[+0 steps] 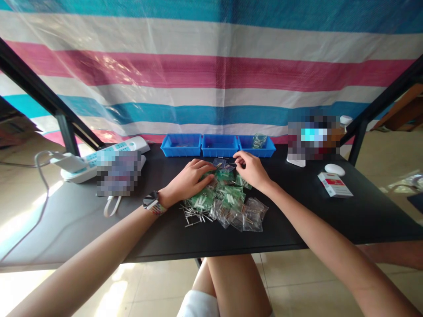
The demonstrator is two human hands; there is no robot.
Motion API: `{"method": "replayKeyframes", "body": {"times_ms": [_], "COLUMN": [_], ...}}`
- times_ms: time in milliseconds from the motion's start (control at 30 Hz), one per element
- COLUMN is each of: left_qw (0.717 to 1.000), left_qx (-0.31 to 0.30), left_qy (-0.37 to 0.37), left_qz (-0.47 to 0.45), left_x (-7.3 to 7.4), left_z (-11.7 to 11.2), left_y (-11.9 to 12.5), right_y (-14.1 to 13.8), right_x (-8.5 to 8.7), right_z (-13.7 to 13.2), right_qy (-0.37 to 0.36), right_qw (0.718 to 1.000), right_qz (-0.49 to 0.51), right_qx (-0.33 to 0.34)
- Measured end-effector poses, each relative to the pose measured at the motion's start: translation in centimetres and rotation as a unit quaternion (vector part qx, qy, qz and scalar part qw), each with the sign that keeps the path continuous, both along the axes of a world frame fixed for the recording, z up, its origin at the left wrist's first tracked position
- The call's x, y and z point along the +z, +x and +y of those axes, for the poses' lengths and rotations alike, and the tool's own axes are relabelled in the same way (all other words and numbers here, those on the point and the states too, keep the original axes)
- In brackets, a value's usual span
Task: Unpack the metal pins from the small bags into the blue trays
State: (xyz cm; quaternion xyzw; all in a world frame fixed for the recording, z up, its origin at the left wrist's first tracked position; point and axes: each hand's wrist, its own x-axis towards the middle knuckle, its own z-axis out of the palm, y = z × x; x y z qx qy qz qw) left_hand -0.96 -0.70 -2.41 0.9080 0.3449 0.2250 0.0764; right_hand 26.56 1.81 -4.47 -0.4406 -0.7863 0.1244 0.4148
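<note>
My left hand (193, 178), with a watch at the wrist, lies over the left side of a heap of small plastic bags, its fingers stretched out and the tips on the bags. Green-tinted bags (233, 196) with pale pieces inside fill the middle of the heap. Clear bags (253, 215) with thin metal pieces lie at its near right. Loose silvery rivet-like pins (194, 215) are scattered at the near left. At the heap's far right edge, my right hand (253, 169) is curled with fingers drawn together; what sits between its fingertips is too small to name.
Three blue bins stand in a row behind the heap: left bin (181, 152), middle bin (220, 152), right bin (256, 152) with a green bag inside. A power strip (115, 152) lies left. A small box (335, 185) and white oval object (335, 169) are right.
</note>
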Motion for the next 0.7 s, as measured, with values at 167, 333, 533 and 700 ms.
{"method": "replayKeyframes", "body": {"times_ms": [167, 333, 533, 700], "left_qw": [0.999, 0.994, 0.988, 0.987], "left_qx": [0.036, 0.006, -0.03, -0.02], "left_qy": [0.025, 0.082, 0.119, 0.107], "left_qz": [-0.031, -0.072, -0.093, -0.115], "left_x": [0.3, 0.9, 1.3, 1.4], "left_z": [-0.4, -0.7, -1.0, -1.1], "left_y": [0.3, 0.3, 0.4, 0.6], "right_y": [-1.1, -3.0, -3.6, -3.7], "right_x": [0.3, 0.4, 0.8, 0.7], "right_z": [-0.8, -2.5, -3.3, -3.5], "right_qy": [-0.086, -0.163, -0.175, -0.174], "right_qw": [0.986, 0.95, 0.944, 0.945], "right_qz": [0.123, 0.206, 0.223, 0.226], "right_qx": [0.069, 0.168, 0.166, 0.163]}}
